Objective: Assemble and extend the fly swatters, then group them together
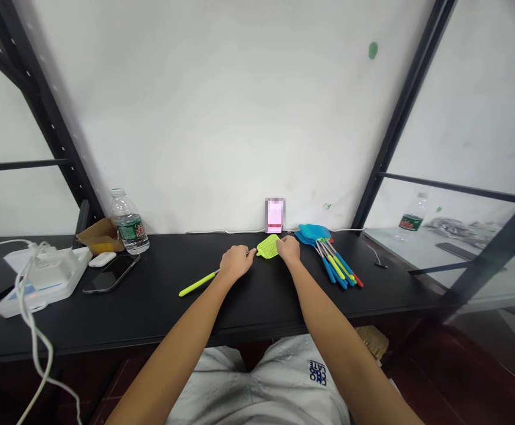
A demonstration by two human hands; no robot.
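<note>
Flyswatter (268,246) aslant, mesh head up-right

A pink object (275,216) we can't read through the blur at the desk's (160,313) back edge, the lime flyswatter's (268,246) shaft hidden under the left hand (237,262)

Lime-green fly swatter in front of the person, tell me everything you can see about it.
The lime-green fly swatter has a perforated, plastic-looking mesh head, a thin shaft and a matching lime-green grip. It looks whole and lies roughly flat along the black desk, with the grip pointing left. The left hand covers the middle of the shaft, though any grip on it cannot be told. The right hand is at the head's right edge.
</note>
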